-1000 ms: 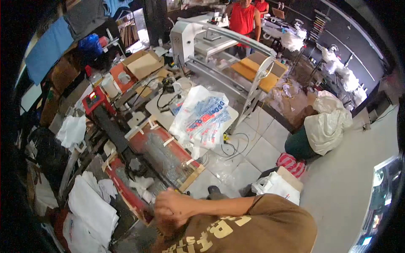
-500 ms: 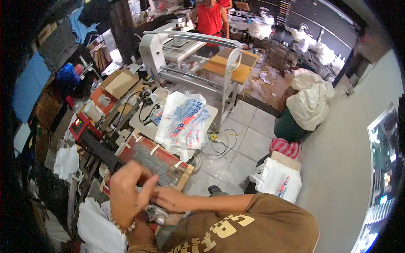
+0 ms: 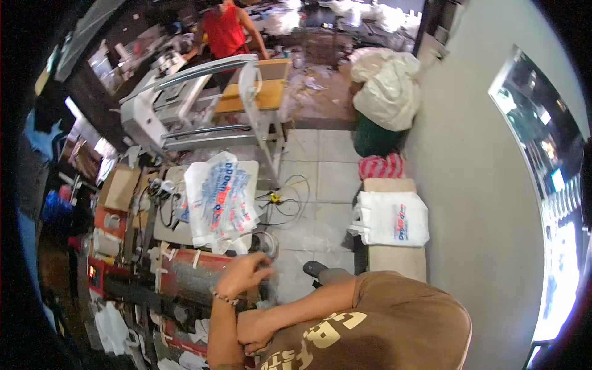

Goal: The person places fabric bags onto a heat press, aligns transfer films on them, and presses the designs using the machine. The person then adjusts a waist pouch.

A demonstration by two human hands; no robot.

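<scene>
My left hand point(image 3: 245, 275), with a beaded bracelet on its wrist, is raised over the right end of a red-edged screen frame point(image 3: 196, 266). Its fingers are slightly bent, the thumb stands apart, and nothing shows between them. My right hand point(image 3: 255, 330) is curled close beside my left forearm; its fingertips are turned away, so I cannot see what they hold, if anything. Just beyond the frame, several white printed bags point(image 3: 222, 203) lie piled on a pale board point(image 3: 169, 229).
A grey metal machine frame point(image 3: 203, 132) with a wooden board point(image 3: 253, 86) stands ahead. A person in red point(image 3: 225, 34) is behind it. Cables point(image 3: 283, 213) cross the tiled floor. At right, a printed white bag point(image 3: 394, 219) lies on a box, near a green bin point(image 3: 376, 137).
The view has swung right, so the room sits further left. My left hand has moved right across the screen frame, its fingers extending. My right hand now sits lower, beside the left forearm.
</scene>
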